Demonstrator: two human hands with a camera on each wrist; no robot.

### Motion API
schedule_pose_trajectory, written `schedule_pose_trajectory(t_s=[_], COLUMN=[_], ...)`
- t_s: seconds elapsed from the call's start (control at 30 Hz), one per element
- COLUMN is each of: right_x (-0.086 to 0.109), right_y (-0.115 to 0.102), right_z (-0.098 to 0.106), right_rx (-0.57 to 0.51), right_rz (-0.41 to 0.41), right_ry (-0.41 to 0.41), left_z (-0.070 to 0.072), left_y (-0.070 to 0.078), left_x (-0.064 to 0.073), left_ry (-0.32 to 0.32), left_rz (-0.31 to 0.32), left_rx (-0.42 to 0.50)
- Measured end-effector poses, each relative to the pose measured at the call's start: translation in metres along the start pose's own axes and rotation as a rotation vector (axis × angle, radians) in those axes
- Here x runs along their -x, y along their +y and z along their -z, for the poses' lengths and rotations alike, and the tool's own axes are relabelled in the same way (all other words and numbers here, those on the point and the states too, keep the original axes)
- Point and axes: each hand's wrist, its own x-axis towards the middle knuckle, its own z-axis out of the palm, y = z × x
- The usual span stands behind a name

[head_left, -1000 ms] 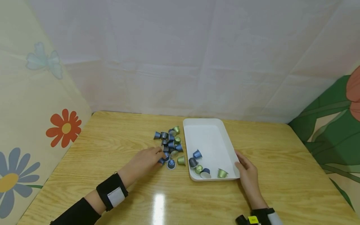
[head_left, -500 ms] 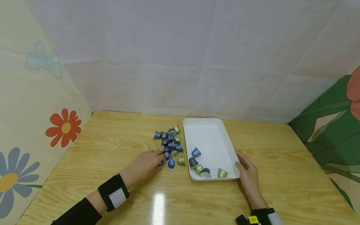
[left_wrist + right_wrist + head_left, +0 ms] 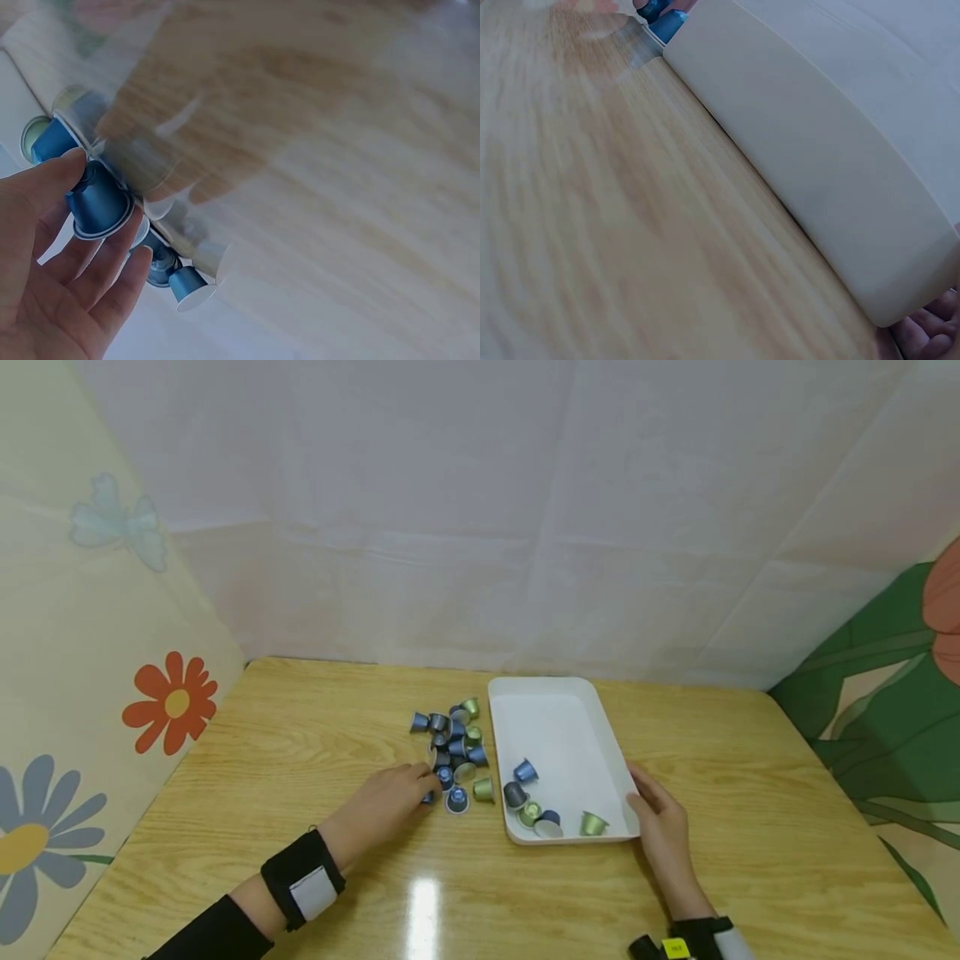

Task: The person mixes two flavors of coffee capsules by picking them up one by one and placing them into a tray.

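Desk (image 3: 525, 910) of pale wood bears a white tray (image 3: 555, 727), its long axis running away from the person; five capsules (image 3: 516, 794) lie toward its near end. The right hand (image 3: 662, 828) grips the tray's near right corner. The left hand (image 3: 384, 803), closer to the loose heap (image 3: 457, 747), pinches a blue capsule (image 3: 99, 202) at the heap's near left edge. The tray lies rightward of that capsule; between them stand heaped pieces and, just beside the tray wall, a green capsule (image 3: 482, 789).

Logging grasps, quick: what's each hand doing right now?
Left hand: holding a blue capsule between thumb and fingers.
Right hand: holding the white tray near its closest right corner.
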Motion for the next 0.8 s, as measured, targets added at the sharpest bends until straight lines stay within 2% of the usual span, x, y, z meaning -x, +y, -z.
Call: schedule_pose_trajectory(t_s=[0.33, 0.6, 0.8], right_x=[0.001, 0.001, 0.001], right_y=[0.000, 0.000, 0.001], right_z=[0.001, 0.001, 0.002], right_rx=[-0.003, 0.006, 0.019], right_rz=[-0.001, -0.006, -0.020], right_ry=[-0.017, -0.003, -0.021], left_z=[0.009, 0.015, 0.020], left_y=[0.000, 0.003, 0.013], left_x=[-0.002, -0.007, -0.015], left_ry=[0.008, 0.046, 0.030], left_rz=[0.038, 0.025, 0.014], left_rx=[0.025, -0.015, -0.036])
